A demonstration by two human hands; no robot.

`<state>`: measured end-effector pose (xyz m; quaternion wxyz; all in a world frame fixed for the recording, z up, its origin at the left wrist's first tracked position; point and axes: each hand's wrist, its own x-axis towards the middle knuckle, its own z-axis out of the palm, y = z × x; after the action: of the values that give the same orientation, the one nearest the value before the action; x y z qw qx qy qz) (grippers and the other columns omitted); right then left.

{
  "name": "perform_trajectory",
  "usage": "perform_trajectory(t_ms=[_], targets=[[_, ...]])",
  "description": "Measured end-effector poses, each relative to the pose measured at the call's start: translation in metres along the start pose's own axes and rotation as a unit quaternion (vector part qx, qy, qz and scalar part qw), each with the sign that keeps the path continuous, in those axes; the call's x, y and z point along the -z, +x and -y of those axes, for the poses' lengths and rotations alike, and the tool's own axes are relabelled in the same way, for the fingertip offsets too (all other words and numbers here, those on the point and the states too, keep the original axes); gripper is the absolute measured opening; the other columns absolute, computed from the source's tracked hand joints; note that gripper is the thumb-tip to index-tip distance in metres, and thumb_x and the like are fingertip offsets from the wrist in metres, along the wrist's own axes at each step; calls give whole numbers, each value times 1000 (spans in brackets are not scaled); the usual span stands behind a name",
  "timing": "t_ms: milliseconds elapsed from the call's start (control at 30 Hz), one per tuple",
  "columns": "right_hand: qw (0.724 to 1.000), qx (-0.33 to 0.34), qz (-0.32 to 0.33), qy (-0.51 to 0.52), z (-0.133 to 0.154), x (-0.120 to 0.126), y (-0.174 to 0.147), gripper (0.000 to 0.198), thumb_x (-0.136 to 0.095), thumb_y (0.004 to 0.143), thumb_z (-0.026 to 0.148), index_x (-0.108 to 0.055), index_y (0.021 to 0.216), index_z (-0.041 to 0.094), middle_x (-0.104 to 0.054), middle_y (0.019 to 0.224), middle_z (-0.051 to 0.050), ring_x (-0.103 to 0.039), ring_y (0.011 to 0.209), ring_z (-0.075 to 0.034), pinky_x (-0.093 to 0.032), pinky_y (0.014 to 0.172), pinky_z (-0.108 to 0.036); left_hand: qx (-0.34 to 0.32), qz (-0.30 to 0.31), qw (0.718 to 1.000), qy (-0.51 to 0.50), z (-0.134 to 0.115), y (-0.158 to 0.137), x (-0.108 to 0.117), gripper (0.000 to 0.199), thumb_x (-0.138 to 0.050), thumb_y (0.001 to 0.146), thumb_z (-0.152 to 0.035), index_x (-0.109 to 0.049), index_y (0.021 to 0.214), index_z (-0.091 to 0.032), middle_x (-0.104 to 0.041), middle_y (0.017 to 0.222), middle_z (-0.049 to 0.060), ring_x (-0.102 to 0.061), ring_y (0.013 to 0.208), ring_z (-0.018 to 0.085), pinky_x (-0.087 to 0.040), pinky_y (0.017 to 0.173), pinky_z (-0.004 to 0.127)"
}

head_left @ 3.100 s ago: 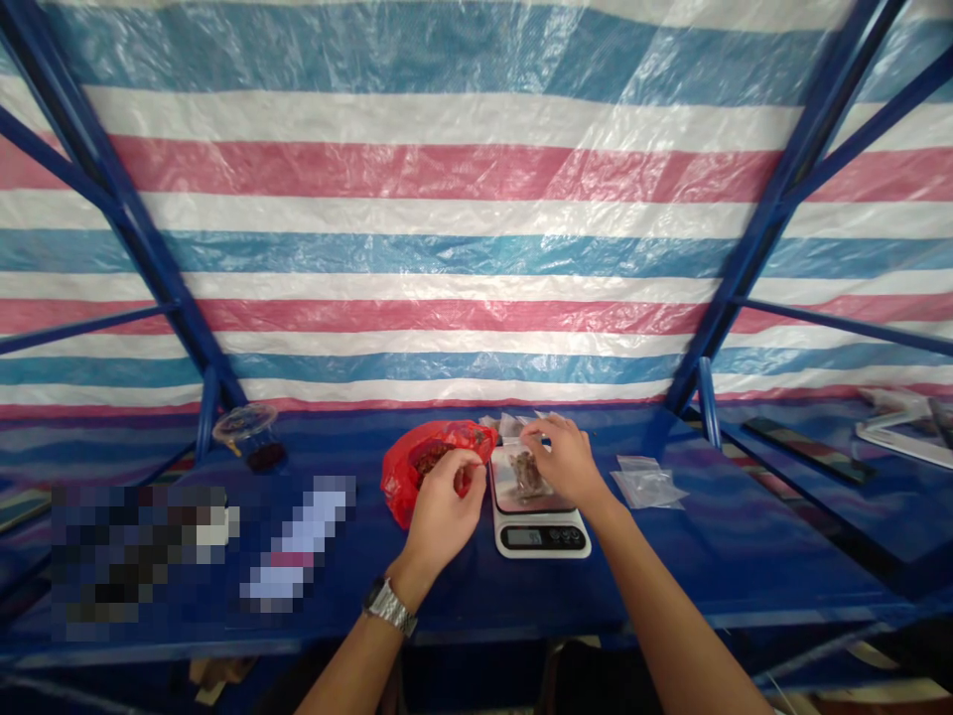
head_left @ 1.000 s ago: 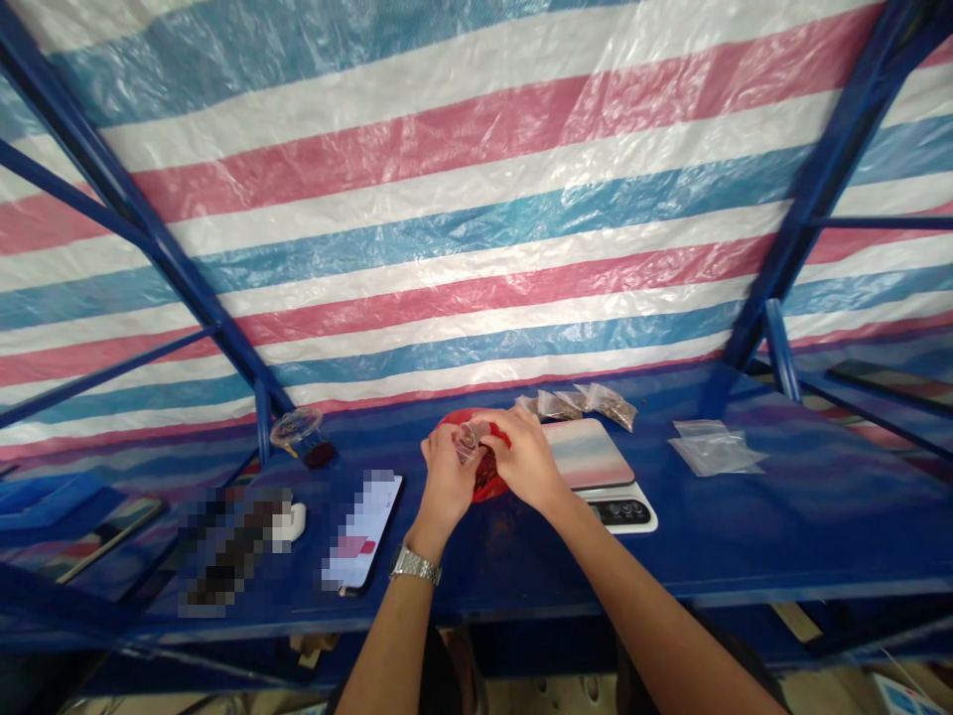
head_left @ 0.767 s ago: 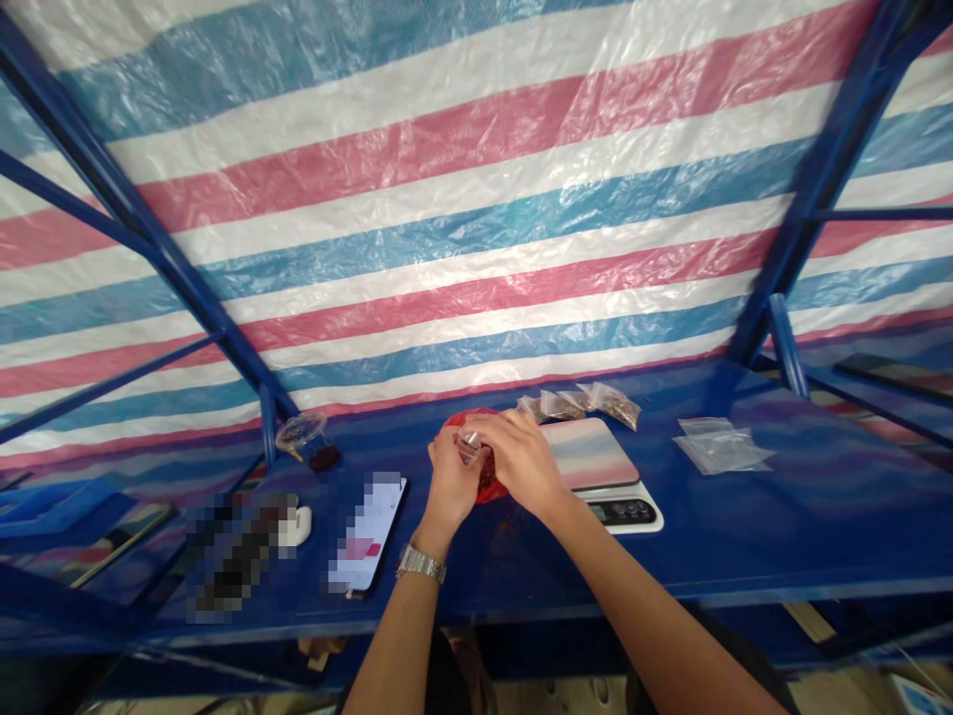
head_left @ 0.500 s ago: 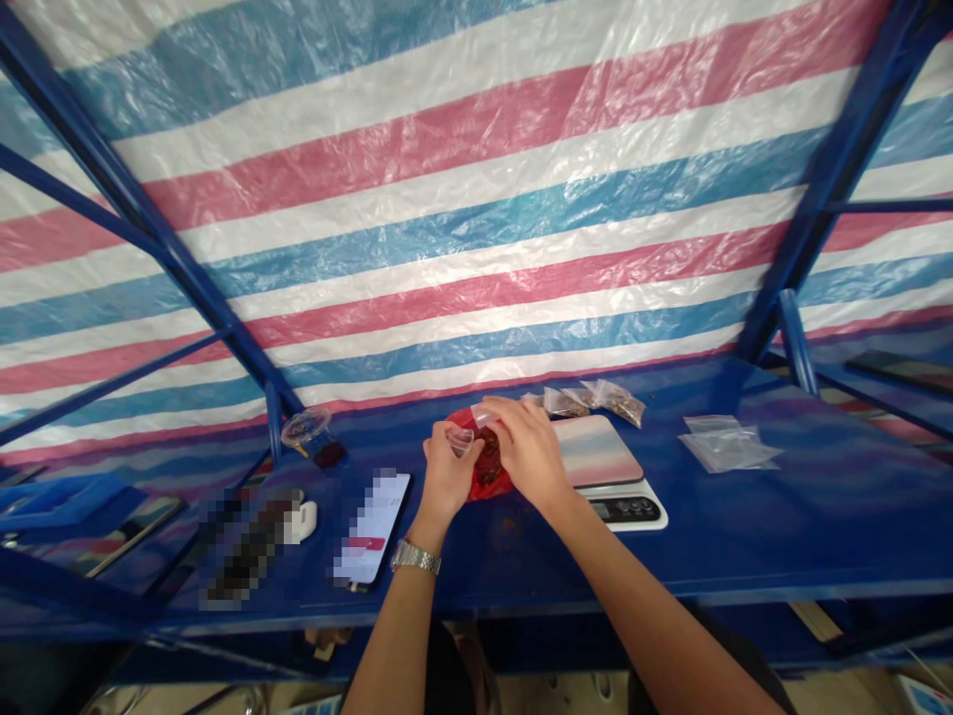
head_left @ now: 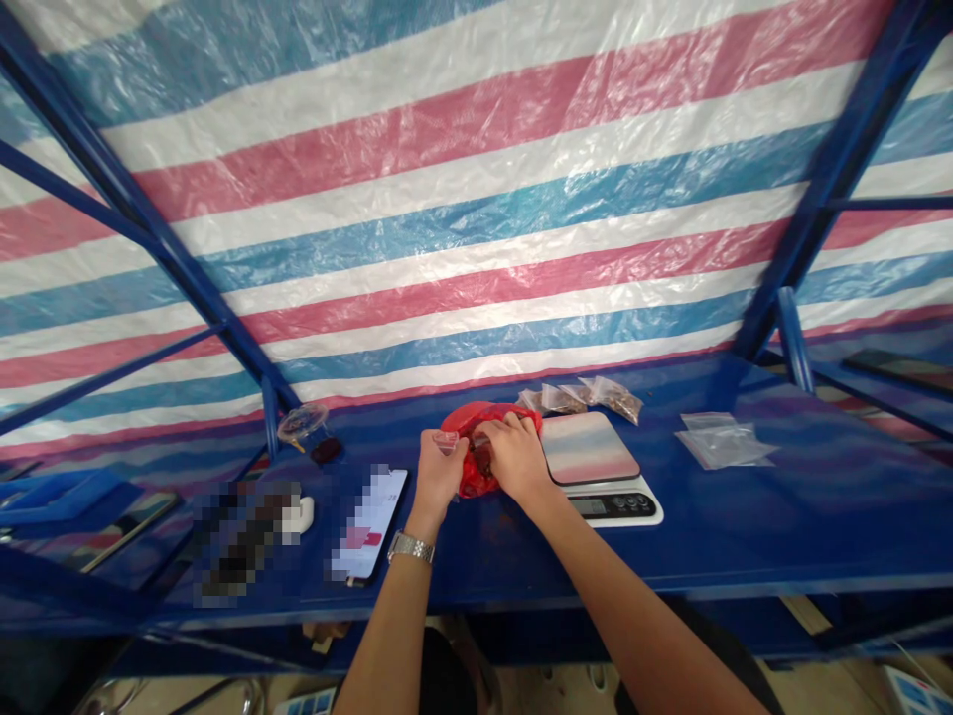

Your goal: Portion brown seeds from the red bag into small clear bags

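A red plastic bag point(head_left: 476, 485) lies open on the blue table, with dark brown dried pieces point(head_left: 482, 457) inside. My left hand point(head_left: 438, 475) is closed on a small clear plastic bag point(head_left: 447, 441) at the red bag's left edge. Into the red bag's mouth reaches my right hand point(head_left: 516, 455), its fingers curled down among the pieces; the fingertips are hidden. Just right of that hand stands a white kitchen scale point(head_left: 596, 449) with a dark button panel, nothing on its plate.
Several filled clear bags point(head_left: 585, 397) lie behind the scale. Flat clear bags point(head_left: 726, 440) are stacked to the right. On the left are a phone point(head_left: 378, 521), a white earbud case point(head_left: 299, 514) and a clear plastic cup point(head_left: 307, 427). Blue frame posts point(head_left: 796, 343) flank the table.
My right hand has moved down from the clear bag's edge into the red bag. The red bag's rim now spreads wider, behind and right of that hand. My left hand keeps the clear bag.
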<state>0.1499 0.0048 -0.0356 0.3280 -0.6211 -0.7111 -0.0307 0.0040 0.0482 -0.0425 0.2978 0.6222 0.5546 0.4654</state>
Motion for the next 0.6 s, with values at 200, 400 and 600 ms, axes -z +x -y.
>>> perform_trajectory(t_ms=[200,400,600], targets=[[997,-58,4,56,-4,-2,1,38,-61,78,1,-75,104,25,-78,101,-6,-59,101,-27,-36,92,-41,60,22,997,-46,-9,-1,-4,25,-72,79,-25,-55,96,-18,-65,81,0,-66,75,18,-51,71,31],[984,-118,-22,129,-13,-1,3,36,-62,82,3,-76,105,28,-79,110,-2,-63,107,-27,-37,99,-45,44,41,998,-35,-5,1,4,23,-70,79,-26,-53,94,-20,-60,75,-4,-61,68,15,-47,67,28],[970,-145,-67,185,-17,6,10,28,-64,88,9,-76,107,27,-79,108,-3,-65,108,-26,-40,104,-46,-77,29,995,52,0,-2,9,18,-68,81,-20,-53,91,-21,-55,78,-5,-56,73,14,-44,74,28]])
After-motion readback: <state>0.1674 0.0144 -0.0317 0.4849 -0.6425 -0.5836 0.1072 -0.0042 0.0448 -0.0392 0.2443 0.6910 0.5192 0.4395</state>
